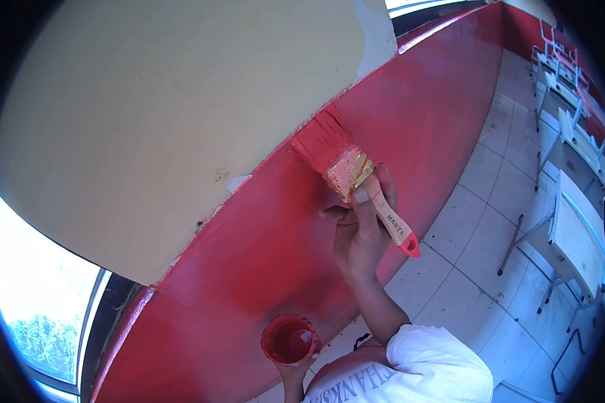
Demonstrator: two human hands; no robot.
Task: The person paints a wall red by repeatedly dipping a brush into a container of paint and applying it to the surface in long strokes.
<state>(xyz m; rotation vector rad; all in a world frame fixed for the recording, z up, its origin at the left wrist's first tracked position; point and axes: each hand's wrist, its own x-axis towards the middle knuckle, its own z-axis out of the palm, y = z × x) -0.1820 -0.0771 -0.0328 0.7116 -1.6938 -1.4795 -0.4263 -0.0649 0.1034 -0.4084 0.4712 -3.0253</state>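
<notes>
The red lower wall (249, 262) is coated almost throughout, judged mostly done, though its tone is uneven; pale chips are left along the ragged border with the cream section (148, 121). One brush (346, 168) is pinched narrowly by the right hand's (366, 235) fingers, its bristles at that border. One red cup (290, 340) is gripped by the left hand (297, 371) near the wall. At least four desks (575, 235) are seen beyond.

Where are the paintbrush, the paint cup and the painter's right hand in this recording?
Paintbrush (347, 172): head view, on the paint-smeared ferrule between bristles and handle.
Paint cup (289, 324): head view, on the red inner wall just below the rim.
Right hand (359, 247): head view, on the palm below the thumb.
</notes>
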